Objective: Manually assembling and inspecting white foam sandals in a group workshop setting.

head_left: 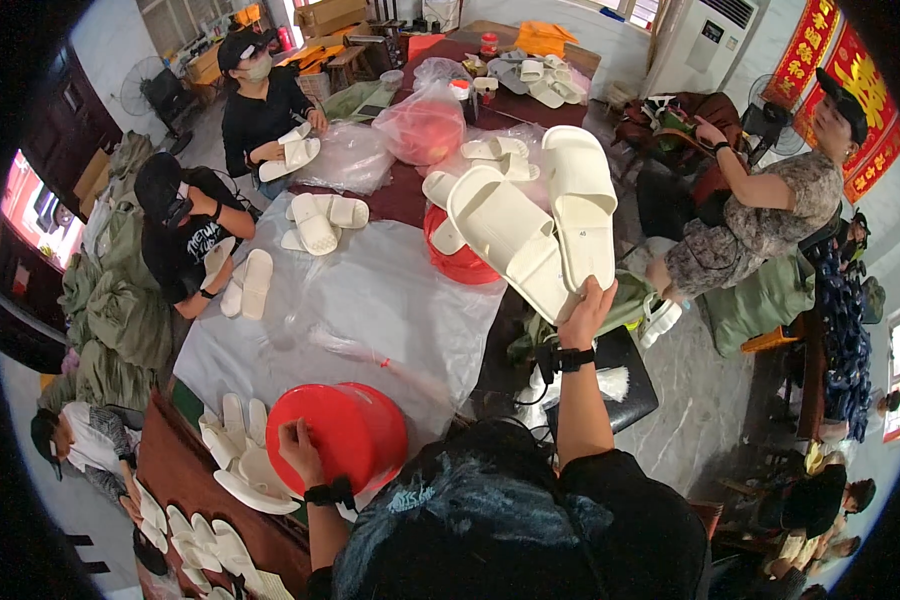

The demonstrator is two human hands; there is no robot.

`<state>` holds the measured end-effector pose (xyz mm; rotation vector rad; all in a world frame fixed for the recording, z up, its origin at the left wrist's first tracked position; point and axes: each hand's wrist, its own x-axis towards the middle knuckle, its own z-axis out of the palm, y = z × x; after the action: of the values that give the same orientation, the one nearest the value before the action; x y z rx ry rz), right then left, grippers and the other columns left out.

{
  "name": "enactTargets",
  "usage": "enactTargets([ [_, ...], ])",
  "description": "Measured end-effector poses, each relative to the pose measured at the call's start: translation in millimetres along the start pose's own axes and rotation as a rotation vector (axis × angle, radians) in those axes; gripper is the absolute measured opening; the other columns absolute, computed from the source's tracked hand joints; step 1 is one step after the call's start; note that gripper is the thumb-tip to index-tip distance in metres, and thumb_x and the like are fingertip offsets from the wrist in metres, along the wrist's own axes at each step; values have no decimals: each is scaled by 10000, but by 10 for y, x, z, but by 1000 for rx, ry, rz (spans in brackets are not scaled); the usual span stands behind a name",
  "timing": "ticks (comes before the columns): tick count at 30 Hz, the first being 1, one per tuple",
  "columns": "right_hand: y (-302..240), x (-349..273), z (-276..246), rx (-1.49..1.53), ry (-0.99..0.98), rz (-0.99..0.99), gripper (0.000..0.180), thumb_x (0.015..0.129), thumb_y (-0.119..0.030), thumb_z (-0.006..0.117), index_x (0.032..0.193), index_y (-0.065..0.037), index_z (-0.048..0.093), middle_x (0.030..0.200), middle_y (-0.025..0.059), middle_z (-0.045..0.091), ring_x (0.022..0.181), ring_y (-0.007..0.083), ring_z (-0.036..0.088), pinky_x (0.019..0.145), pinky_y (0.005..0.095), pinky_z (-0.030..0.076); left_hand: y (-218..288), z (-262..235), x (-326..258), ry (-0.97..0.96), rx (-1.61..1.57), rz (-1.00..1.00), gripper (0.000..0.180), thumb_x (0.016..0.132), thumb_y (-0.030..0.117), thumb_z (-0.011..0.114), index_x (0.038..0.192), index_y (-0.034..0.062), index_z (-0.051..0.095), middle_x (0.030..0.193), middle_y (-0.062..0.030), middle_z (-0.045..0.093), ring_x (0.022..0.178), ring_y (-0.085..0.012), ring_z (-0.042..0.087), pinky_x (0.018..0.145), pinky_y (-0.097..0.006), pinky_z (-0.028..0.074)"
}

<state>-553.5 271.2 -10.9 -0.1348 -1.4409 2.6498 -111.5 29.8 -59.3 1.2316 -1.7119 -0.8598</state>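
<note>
Nearby — red basin (355,430), plastic sheet (370,300)

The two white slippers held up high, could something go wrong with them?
Maybe. The right hand grips the pair of white foam slide slippers only by their heel ends, so one could slip out and drop onto the red plastic bucket or the floor. The left hand rests on the rim of the round red plastic basin near the table edge; a push might tip it against the white slippers piled beside it.
</note>
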Motion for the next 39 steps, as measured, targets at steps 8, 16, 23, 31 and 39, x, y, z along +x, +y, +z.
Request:
enactTargets([
  [8, -141, -106, 206, -9, -97, -83, 434, 924, -145, 512, 1299, 5, 356, 1128, 83, 513, 982, 161, 473, 894, 305, 386, -33, -6, 8, -23, 11, -28, 167, 929, 128, 601, 837, -7, 567, 701, -53, 603, 607, -104, 536, 555, -264, 436],
  [16, -120, -135, 215, -32, -136, -87, 427, 923, -141, 502, 1298, 7, 359, 1127, 85, 515, 978, 165, 475, 896, 306, 383, 7, 2, 5, -3, 40, 18, 157, 922, 116, 611, 839, -11, 573, 682, -55, 605, 598, -104, 550, 542, -256, 440],
  [23, -71, -203, 263, 2, -33, -38, 437, 918, -131, 507, 1307, 11, 368, 1142, 97, 522, 998, 178, 495, 903, 326, 398, 56, 10, 0, 28, 74, -10, 123, 918, 99, 609, 842, 7, 579, 688, -29, 600, 583, -82, 536, 527, -234, 433],
  [31, -73, -258, 265, -25, -129, 37, 637, 915, -136, 522, 1446, 12, 202, 1269, 151, 478, 1089, 217, 493, 946, 330, 396, 59, 95, 65, -134, -287, -176, 69, 918, 86, 600, 881, 32, 578, 689, -8, 582, 593, -67, 529, 533, -217, 418],
  [39, 17, -351, 297, 18, -193, 83, 644, 920, -138, 518, 1450, 23, 192, 1274, 137, 479, 1094, 211, 492, 954, 325, 389, 1014, 684, 178, -616, -422, -204, 175, 933, 111, 572, 1085, 25, 593, 732, -22, 600, 596, -64, 506, 538, -213, 403],
])
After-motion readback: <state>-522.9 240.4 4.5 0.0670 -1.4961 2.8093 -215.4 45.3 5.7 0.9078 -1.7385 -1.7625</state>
